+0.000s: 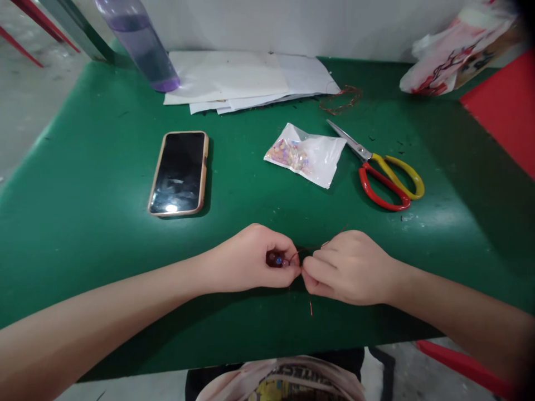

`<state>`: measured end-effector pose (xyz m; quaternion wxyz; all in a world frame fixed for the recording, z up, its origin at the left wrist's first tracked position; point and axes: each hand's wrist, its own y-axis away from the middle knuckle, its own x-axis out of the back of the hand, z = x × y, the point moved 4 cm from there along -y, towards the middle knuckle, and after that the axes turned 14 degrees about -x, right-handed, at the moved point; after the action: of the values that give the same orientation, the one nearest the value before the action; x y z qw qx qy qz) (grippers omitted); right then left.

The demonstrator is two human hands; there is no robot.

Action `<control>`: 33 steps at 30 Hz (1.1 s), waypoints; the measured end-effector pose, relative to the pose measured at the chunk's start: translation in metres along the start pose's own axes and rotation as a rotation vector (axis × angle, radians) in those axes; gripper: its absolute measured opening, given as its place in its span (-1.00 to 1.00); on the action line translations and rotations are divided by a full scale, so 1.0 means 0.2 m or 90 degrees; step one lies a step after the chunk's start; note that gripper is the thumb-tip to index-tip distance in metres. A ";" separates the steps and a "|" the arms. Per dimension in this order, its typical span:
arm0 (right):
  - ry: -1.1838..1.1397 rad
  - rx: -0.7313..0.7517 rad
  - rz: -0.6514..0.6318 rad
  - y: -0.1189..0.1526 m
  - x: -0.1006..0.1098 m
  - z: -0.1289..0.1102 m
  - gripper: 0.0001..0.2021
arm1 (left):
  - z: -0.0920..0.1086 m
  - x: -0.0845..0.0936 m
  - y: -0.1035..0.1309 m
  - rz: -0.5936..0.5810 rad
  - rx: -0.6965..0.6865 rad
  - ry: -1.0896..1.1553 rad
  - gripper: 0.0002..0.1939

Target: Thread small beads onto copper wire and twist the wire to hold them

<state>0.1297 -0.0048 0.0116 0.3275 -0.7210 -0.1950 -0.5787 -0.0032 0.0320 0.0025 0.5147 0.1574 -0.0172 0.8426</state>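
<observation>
Near the front of the green table, my left hand (267, 259) is closed around a small string of beads (279, 260), one of them blue. My right hand (349, 268) is pinched on a thin copper-coloured cord (311, 307) right beside it, the fingertips of both hands almost touching. Loose ends of the cord stick out above and below the fingers. Beyond the hands lies a clear and white packet of colourful beads (292, 156). Scissors (387, 181) with one red and one yellow handle lie to its right, blades partly apart.
A phone (179, 172) lies at the left on the green table (104, 223). Along the back are a purple bottle (140, 47), white papers (246, 81), a tangle of thin cord (341, 100) and a plastic bag (455, 53). Something red (510, 106) borders the right side.
</observation>
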 end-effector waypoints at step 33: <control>-0.306 -0.020 0.004 0.04 -0.02 -0.01 -0.73 | 0.01 -0.03 0.01 -0.071 0.003 0.160 -0.80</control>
<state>0.1328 -0.0108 0.0067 0.2624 -0.8436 -0.2564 -0.3920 -0.0033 0.0259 0.0025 0.5584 0.0527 0.0582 0.8258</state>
